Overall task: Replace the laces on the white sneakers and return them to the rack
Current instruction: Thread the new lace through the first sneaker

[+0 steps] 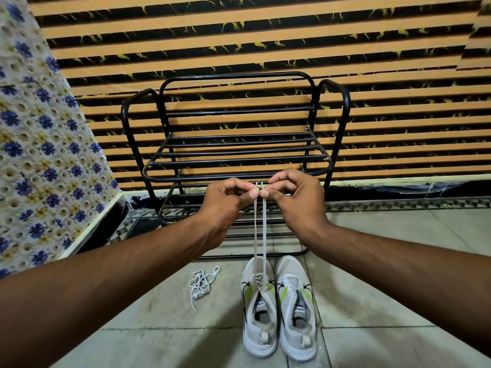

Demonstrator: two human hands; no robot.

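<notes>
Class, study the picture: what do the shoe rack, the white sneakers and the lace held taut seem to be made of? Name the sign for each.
Shoe rack: probably painted metal tubing, glossy black; thin bent round bars with highlights.
Sneakers: seemingly matt white mesh fabric, though texture is faint.
Lace: flat woven textile, likely; matt, ribbon-like.

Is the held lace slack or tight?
Tight: the lace runs straight from one sneaker up to the left hand and right hand, each pinching an end.
</notes>
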